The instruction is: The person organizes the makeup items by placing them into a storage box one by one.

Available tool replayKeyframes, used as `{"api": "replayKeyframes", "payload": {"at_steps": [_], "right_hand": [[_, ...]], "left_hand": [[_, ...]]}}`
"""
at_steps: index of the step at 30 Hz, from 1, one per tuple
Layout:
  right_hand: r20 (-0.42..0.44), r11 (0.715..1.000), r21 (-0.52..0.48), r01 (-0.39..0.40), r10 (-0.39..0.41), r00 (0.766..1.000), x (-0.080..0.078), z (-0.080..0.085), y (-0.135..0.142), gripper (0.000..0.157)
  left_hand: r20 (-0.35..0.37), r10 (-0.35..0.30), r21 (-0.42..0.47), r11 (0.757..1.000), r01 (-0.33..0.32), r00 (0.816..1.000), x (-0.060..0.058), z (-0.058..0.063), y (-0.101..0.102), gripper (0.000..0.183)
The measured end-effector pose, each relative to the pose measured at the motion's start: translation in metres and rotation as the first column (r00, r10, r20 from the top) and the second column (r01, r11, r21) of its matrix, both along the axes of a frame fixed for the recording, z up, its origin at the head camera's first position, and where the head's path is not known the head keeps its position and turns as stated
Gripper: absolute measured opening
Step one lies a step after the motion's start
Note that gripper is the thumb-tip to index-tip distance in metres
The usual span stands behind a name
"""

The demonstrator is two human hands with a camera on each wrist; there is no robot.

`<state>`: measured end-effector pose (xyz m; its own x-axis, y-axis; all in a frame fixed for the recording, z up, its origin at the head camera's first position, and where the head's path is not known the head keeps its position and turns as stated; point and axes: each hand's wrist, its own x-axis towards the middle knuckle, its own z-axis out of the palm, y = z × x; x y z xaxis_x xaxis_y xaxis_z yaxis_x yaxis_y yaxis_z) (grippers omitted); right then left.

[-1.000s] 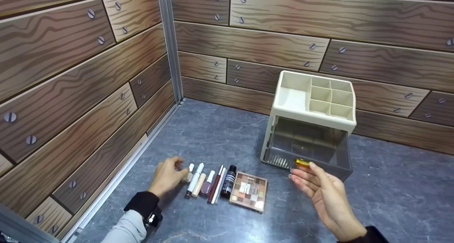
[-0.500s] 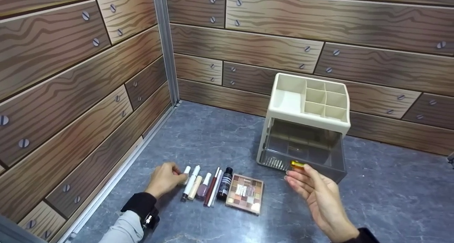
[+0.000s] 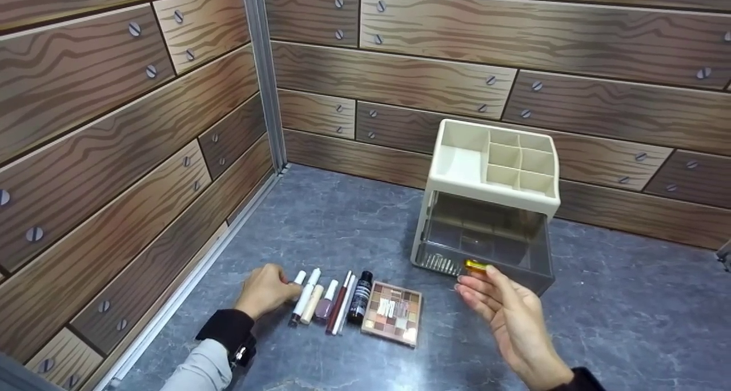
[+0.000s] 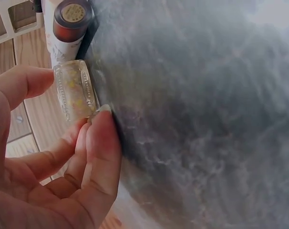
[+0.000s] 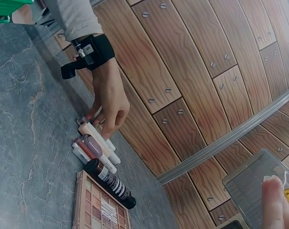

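In the left wrist view, my left hand (image 3: 267,291) pinches a small clear nail polish bottle (image 4: 75,90) between thumb and fingers. Its white cap (image 3: 300,277) shows in the head view, at the left end of a row of cosmetics. Beside it lies a white tube (image 3: 305,295) with a dark end. My right hand (image 3: 517,317) is at the front of the cream organizer (image 3: 494,188). Its thumb and fingers hold a small yellow-gold handle (image 3: 475,265) on the grey see-through drawer (image 3: 514,242); the thumb covers part of the handle.
The row continues with a beige tube (image 3: 312,305), a purple nail polish bottle (image 3: 324,306), slim pencils (image 3: 340,305), a black bottle (image 3: 361,297) and an eyeshadow palette (image 3: 392,314). Wood-patterned walls (image 3: 400,71) stand behind and left. Something green (image 5: 11,9) shows in the right wrist view.
The head view has shifted slightly, moving the whole scene a little left and down. My left fingers have closed in on the clear bottle; my right hand stays at the drawer front.
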<state>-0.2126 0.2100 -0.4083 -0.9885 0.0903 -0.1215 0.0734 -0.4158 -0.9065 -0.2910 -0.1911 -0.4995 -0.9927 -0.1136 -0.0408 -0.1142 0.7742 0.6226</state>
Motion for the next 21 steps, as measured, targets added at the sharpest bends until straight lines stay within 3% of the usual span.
{"api": "replayKeyframes", "payload": {"at_steps": [11,21], "right_hand": [[-0.002,1.000,0.005,0.007,-0.007,1.000,0.000,-0.002,-0.001,0.028],[0.016,0.999,0.013,0.032,-0.033,0.999,-0.002,-0.001,-0.002,0.027]], "left_hand": [[-0.017,-0.040,-0.198,0.980,0.036,0.999,-0.005,0.006,0.011,0.030],[-0.065,-0.064,-0.226,0.973,0.048,0.996,-0.007,0.009,0.011,0.037]]}}
